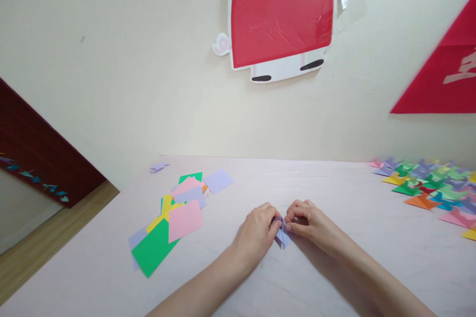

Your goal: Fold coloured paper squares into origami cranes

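A small folded piece of light purple paper (282, 238) is between my two hands, just above or on the tabletop. My left hand (258, 228) is closed on its left side, with the fingers curled over the upper part. On the right side, my right hand (308, 220) pinches the paper's edge between thumb and fingertips. Part of the paper is hidden behind the fingers, so its full folded shape does not show.
Loose coloured paper squares, including a green sheet (154, 247) and a pink sheet (185, 220), overlap at left. A folded purple piece (159, 167) lies at the back left. Rows of folded paper figures (422, 200) stand at right. Behind the table (230, 282) rises a wall.
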Demonstrator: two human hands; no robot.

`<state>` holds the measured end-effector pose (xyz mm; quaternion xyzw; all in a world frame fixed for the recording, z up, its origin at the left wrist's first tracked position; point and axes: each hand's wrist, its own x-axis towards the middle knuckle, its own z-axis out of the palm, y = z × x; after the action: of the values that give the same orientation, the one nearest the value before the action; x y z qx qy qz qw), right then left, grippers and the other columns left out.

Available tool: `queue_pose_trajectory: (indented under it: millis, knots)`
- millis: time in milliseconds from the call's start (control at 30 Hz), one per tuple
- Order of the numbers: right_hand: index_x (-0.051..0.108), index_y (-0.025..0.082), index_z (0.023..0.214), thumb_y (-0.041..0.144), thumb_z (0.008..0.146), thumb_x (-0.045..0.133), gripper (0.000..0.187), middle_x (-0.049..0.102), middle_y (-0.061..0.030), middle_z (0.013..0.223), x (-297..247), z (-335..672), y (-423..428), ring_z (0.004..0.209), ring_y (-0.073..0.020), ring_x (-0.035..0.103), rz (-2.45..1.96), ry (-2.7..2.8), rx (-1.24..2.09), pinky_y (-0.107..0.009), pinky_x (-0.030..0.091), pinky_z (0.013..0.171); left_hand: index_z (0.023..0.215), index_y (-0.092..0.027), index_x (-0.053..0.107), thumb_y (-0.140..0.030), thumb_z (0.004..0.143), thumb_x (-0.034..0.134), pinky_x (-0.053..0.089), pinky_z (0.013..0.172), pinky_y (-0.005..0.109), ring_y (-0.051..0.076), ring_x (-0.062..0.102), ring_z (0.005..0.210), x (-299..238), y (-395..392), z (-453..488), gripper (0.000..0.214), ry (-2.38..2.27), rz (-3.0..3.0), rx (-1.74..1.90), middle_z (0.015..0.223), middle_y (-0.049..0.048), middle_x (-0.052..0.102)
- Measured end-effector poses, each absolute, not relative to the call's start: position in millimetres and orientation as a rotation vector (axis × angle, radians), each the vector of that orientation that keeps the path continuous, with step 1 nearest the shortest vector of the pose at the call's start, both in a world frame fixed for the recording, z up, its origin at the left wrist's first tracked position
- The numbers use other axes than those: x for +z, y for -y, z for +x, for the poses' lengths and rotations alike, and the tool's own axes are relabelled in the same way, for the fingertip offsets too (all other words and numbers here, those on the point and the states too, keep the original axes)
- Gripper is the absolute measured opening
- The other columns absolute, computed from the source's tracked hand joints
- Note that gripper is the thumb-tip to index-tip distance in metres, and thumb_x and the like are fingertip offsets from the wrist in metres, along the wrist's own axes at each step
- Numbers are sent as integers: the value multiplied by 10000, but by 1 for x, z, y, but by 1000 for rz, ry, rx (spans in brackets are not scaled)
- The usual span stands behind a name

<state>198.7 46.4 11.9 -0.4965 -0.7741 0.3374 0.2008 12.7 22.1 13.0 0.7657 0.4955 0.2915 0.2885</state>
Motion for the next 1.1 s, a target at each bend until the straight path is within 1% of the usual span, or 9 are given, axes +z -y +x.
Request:
queue_pose_trajectory:
  millis: [300, 400, 467, 600, 867, 933, 967, 1033, 1100]
  knots:
    - [638, 219, 658, 255, 769, 640, 117, 635, -28, 807, 9, 194, -44, 836, -219, 517, -1413, 2167, 811, -354, 392, 772, 817, -183, 645, -71, 850, 490, 432, 750, 247, 160, 605, 819, 16, -22, 12, 194, -1254, 1998, 795, 837, 9, 621]
    - [629, 219, 657, 224, 758, 649, 103, 636, -25, 802, 12, 191, -42, 835, -222, 525, -1420, 2149, 778, -352, 397, 760, 856, -185, 642, -47, 779, 544, 433, 732, 246, 159, 590, 796, 20, -21, 12, 186, -1244, 2017, 780, 836, 4, 609]
    - [624, 220, 647, 199, 746, 653, 105, 635, -20, 792, 13, 190, -40, 830, -221, 530, -1431, 2140, 760, -345, 400, 754, 863, -189, 635, -71, 749, 601, 436, 722, 252, 164, 582, 788, 21, -20, 13, 167, -1267, 2003, 792, 835, 0, 603]
    - [621, 218, 650, 205, 761, 644, 114, 629, -21, 786, 15, 189, -39, 825, -219, 526, -1437, 2150, 742, -345, 401, 755, 815, -187, 628, -96, 792, 595, 431, 710, 252, 159, 578, 773, 16, -21, 16, 100, -1306, 1973, 833, 798, -5, 594]
    - [576, 219, 647, 216, 744, 628, 110, 614, -19, 767, 13, 188, -38, 818, -219, 517, -1412, 2146, 724, -344, 397, 745, 788, -192, 614, -127, 896, 497, 431, 768, 257, 162, 592, 838, 11, -21, 16, 172, -1276, 1999, 889, 823, 6, 602]
    - [541, 222, 645, 234, 765, 603, 136, 597, -13, 727, 13, 186, -36, 792, -215, 517, -1357, 2077, 725, -335, 401, 719, 863, -198, 612, -175, 910, 506, 440, 834, 285, 178, 589, 916, 12, -20, 16, 118, -1268, 1965, 950, 906, 21, 615]
    - [523, 226, 648, 252, 788, 582, 155, 585, -10, 710, 13, 185, -35, 773, -211, 516, -1330, 2023, 729, -329, 403, 702, 944, -201, 605, -210, 911, 526, 440, 874, 306, 190, 582, 973, 12, -20, 16, 86, -1287, 1910, 997, 985, 38, 618]
    - [499, 232, 666, 298, 835, 537, 186, 559, -5, 698, 13, 184, -33, 733, -202, 509, -1294, 1897, 726, -320, 405, 673, 1136, -196, 534, -269, 884, 588, 440, 937, 345, 213, 558, 1091, 12, -19, 19, 268, -1317, 1697, 1083, 1183, 90, 583]
    - [494, 236, 684, 334, 848, 521, 193, 537, -1, 701, 13, 183, -33, 700, -194, 500, -1284, 1799, 699, -316, 403, 656, 1257, -185, 435, -263, 847, 630, 451, 957, 363, 228, 554, 1151, 12, -19, 24, 460, -1256, 1403, 1088, 1296, 137, 541]
